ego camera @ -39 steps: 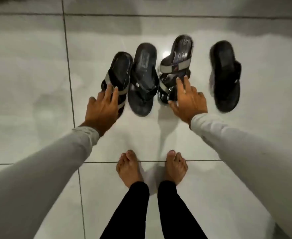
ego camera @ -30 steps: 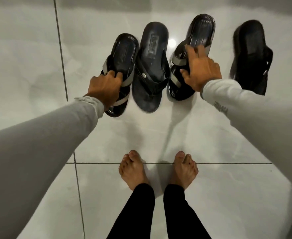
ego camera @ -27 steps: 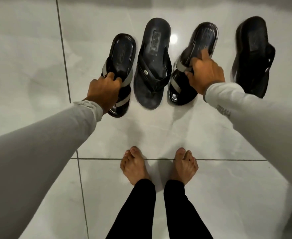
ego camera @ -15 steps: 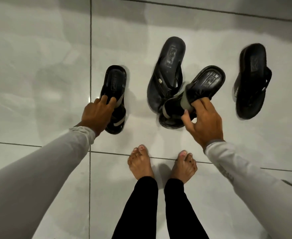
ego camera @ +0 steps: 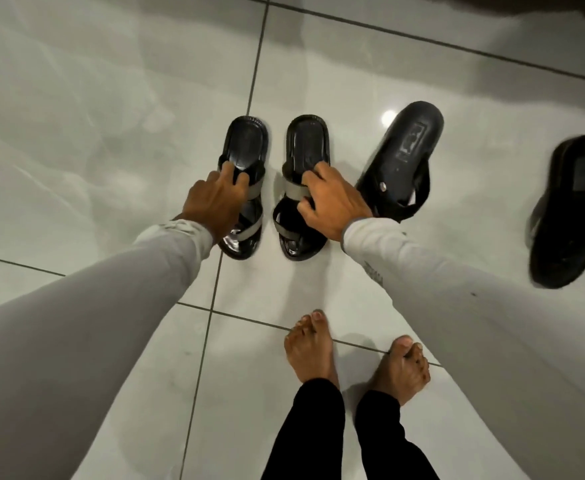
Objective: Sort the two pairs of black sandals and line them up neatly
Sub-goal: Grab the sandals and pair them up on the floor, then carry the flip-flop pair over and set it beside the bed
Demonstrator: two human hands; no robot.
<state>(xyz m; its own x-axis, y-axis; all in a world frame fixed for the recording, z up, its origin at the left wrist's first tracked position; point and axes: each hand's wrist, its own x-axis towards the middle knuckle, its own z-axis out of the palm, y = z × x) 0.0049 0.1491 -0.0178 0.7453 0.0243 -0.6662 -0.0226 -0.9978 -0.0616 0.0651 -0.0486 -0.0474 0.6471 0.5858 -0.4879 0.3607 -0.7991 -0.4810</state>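
Observation:
Two glossy black sandals with grey straps stand side by side on the tile floor, heels pointing away from me. My left hand (ego camera: 215, 199) grips the straps of the left grey-strap sandal (ego camera: 246, 147). My right hand (ego camera: 331, 199) grips the straps of the right grey-strap sandal (ego camera: 306, 143). To the right lies a matte black thong sandal (ego camera: 405, 157), tilted with its heel to the upper right. The other thong sandal (ego camera: 571, 209) lies apart near the right edge, blurred.
Glossy grey floor tiles (ego camera: 76, 133) with dark grout lines surround the sandals. My bare feet (ego camera: 313, 348) stand just below the sandals, black trouser legs under them. A dark shadowed strip runs along the top right.
My right hand has carried the second grey-strap sandal leftward past the thong sandal and set it beside the one under my left hand. The thong sandal now lies right of the pair.

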